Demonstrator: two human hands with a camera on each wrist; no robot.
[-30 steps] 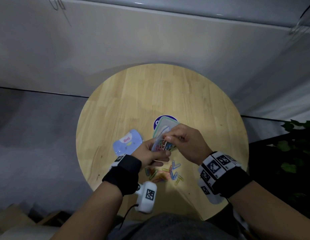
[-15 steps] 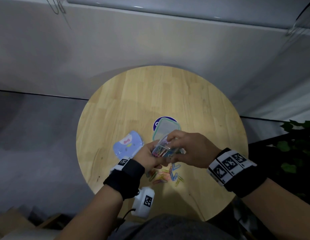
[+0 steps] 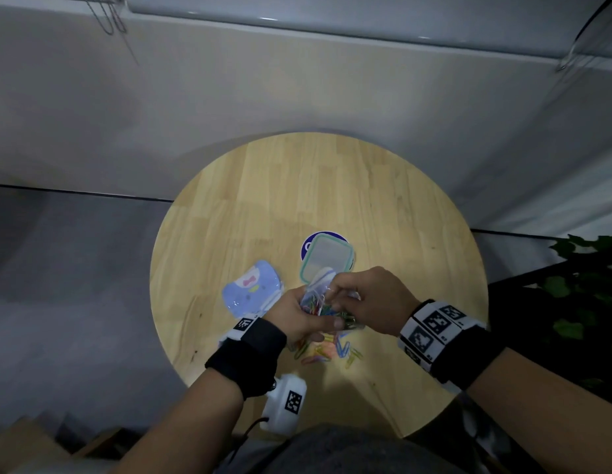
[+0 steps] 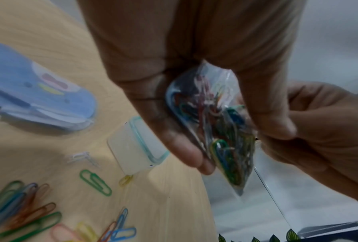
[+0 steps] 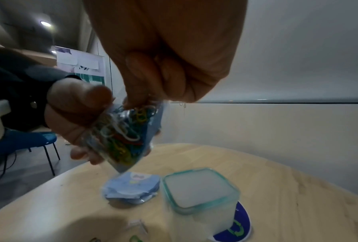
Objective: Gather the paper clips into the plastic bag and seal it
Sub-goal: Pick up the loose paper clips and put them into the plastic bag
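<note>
Head view, looking down: a round wooden surface point(image 3: 332, 186) in dim light. Both hands meet above its near edge. The left hand point(image 3: 297, 313) grips a small clear plastic bag point(image 3: 314, 295) full of coloured paper clips. The right hand point(image 3: 369, 299) has its fingertips curled in at the bag's mouth. More loose paper clips point(image 3: 326, 350) lie on the wood just below the hands. Behind the hands stands a lidded plastic box point(image 3: 328, 258) with a green rim, on a round blue sticker point(image 3: 309, 242). A blue packet point(image 3: 251, 289) lies to its left.

Left wrist view: the left hand's thumb and fingers point(image 4: 186, 150) wrap the bag point(image 4: 221, 131), held clear of the surface. The loose clips point(image 4: 28, 209) lie at lower left, with the packet point(image 4: 39, 99) and box point(image 4: 132, 147) beyond.

Right wrist view: the right hand's fingertips point(image 5: 136, 96) pinch the bag's top edge point(image 5: 120, 139); motion blur makes it hard to tell whether they also hold a clip. The box point(image 5: 200, 190) and packet point(image 5: 132, 188) sit on the wood below.
</note>
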